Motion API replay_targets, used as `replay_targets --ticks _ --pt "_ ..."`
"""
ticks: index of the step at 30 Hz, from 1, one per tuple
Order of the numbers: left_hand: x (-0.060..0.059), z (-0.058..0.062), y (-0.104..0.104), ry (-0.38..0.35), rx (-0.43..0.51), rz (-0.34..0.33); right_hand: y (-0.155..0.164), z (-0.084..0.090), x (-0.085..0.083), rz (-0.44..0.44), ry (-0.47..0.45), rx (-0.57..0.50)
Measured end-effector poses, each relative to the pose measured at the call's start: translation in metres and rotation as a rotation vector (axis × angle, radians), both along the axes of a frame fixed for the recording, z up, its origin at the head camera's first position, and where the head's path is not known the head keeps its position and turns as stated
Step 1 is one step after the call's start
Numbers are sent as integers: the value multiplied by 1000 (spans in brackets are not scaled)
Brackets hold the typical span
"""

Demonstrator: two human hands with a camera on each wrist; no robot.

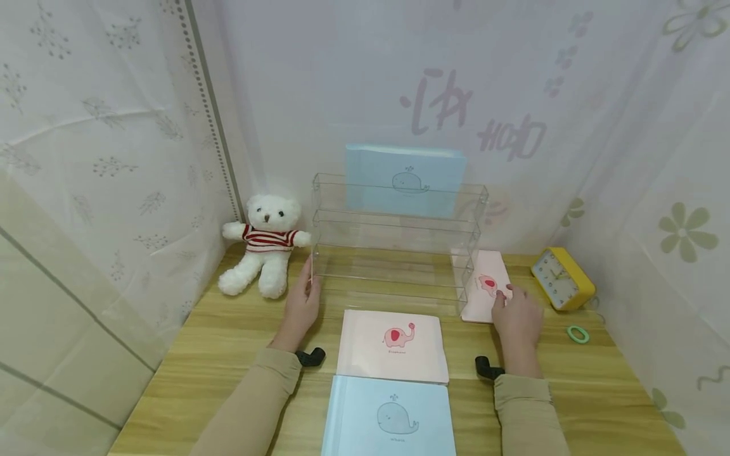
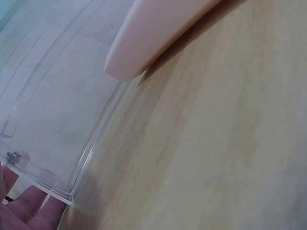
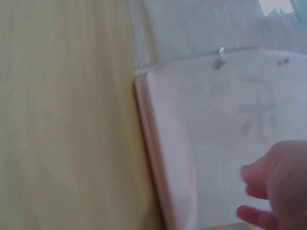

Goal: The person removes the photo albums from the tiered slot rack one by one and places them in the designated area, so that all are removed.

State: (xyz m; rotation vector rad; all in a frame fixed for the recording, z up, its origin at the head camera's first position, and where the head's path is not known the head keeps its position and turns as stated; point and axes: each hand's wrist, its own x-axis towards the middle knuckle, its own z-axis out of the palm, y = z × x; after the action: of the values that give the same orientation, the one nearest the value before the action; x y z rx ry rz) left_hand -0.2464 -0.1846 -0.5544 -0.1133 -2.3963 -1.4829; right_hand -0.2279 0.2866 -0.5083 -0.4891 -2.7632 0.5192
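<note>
A clear acrylic tiered rack (image 1: 393, 261) stands at the back of the wooden table. My left hand (image 1: 302, 307) touches the lower left side panel; in the left wrist view its fingers (image 2: 31, 206) lie against the outer face of that panel. Just beyond the rack's right side lies a pink elephant book (image 1: 485, 304), partly seen through the acrylic. My right hand (image 1: 518, 320) is at this book's right edge, fingers loosely bent. The right wrist view shows thumb and fingers (image 3: 261, 175) apart, with nothing between them.
A blue whale book (image 1: 407, 174) stands upright in the top tier. Another pink elephant book (image 1: 365, 348) and blue whale book (image 1: 359, 418) lie in front of the rack. A white teddy bear (image 1: 274, 215) sits left; a yellow clock (image 1: 564, 278) and green ring (image 1: 578, 334) are right.
</note>
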Motion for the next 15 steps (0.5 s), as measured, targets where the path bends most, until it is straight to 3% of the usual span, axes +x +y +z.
replay_targets --ticks 5,7,11,15 --pt "0 0 1 -11 -6 -1 -16 18 -7 15 318 -159" --pt "0 0 1 -15 -9 0 -22 32 -13 48 401 -228" --pt "-1 -1 0 -13 -6 -2 -33 71 -25 108 514 -349" --pt "-2 -2 -1 5 9 -11 -45 119 -40 192 628 -359"
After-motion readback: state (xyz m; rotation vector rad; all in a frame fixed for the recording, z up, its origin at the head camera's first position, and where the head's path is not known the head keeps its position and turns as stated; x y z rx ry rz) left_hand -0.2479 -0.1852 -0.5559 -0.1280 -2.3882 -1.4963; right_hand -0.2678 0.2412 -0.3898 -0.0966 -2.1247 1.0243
